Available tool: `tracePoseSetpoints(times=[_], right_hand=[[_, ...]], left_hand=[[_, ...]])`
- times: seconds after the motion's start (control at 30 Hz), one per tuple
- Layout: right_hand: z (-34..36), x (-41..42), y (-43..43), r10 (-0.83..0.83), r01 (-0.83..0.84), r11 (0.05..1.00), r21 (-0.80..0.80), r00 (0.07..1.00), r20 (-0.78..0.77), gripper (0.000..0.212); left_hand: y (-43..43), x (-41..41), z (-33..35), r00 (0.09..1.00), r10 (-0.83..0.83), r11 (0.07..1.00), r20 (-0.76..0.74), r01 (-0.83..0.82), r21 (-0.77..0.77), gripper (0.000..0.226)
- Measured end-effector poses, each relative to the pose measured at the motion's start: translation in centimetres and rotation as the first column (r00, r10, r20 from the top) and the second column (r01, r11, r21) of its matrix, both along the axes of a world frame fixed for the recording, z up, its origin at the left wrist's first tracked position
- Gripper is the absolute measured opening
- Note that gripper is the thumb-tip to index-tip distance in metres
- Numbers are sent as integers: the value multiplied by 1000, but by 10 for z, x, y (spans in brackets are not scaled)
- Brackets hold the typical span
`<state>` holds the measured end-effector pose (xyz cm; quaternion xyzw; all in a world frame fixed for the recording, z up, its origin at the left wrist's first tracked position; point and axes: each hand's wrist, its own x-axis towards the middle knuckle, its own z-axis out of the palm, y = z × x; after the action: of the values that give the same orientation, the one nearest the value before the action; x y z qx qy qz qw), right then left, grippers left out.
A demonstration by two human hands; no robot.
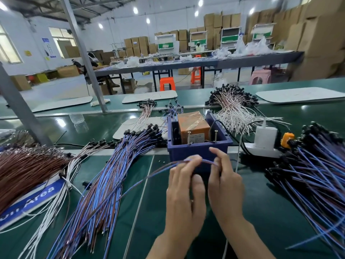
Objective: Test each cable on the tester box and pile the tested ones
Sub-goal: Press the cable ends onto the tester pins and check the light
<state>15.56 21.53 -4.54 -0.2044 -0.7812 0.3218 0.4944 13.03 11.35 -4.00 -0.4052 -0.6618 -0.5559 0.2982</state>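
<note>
Cables of brown wire lie bundled at the far left of the green bench, over a blue "Area" sign. Next comes a fanned pile of blue-and-brown cables. One thin blue-and-brown cable arches just in front of the dark blue plastic tester box. The left hand and right hand pinch it with curled fingers, close together but apart. Right of the box sit a white power strip and another heap of blue cables.

A blue sign under the cables reads "Area", its first word cut off.
</note>
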Motion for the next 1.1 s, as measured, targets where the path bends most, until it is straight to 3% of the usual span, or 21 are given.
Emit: tracePoseSetpoints(times=[0.1, 0.2, 0.3, 0.4, 0.47, 0.53, 0.6, 0.77, 0.87, 0.93, 1.03, 1.1], right_hand=[[-4, -2, 10, -25, 11, 976, -217, 998, -60, 32], [-4, -1, 21, -115, 43, 929, -368, 978, -174, 28], [-2, 0, 26, -187, 93, 910, -404, 962, -198, 30], [-3, 0, 22, -128, -7, 896, -444, 953, -274, 35], [-2, 0, 21, -103, -63, 889, -453, 938, -332, 40], [-1, -1, 20, -117, -43, 905, -423, 932, -344, 37], [-1, 0, 18, -104, -27, 930, -367, 937, -332, 36], [2, -1, 14, -67, -46, 949, -311, 937, -343, 26], [3, 0, 20, -97, -40, 929, -367, 933, -346, 18], [1, 1, 26, -126, -8, 914, -405, 945, -302, 20], [-5, 3, 35, -161, 66, 900, -431, 969, -189, 24], [-8, 3, 38, -166, 89, 884, -459, 978, -129, 24]], left_hand=[[-3, -3, 15, 949, -19, 953, 314, -78, 294, 37], [-20, -19, 28, 840, -75, 815, 537, -258, 518, 33], [-27, -22, 33, 832, -60, 796, 551, -293, 529, 32], [-23, -20, 30, 829, -175, 810, 531, -185, 556, 29], [-27, -29, 32, 674, -445, 718, 589, -125, 685, 21], [-33, -40, 34, 402, -697, 606, 594, -114, 788, 15], [-39, -46, 34, 227, -775, 579, 590, -122, 806, 13], [-42, -50, 33, 121, -791, 599, 600, -45, 799, 27], [-36, -42, 31, 53, -708, 701, 704, 179, 691, 32], [-29, -31, 32, -27, -629, 718, 777, 365, 593, 33], [-22, -16, 29, -226, -571, 544, 789, 616, 570, 32], [-20, -7, 25, -341, -538, 411, 771, 693, 592, 38]])
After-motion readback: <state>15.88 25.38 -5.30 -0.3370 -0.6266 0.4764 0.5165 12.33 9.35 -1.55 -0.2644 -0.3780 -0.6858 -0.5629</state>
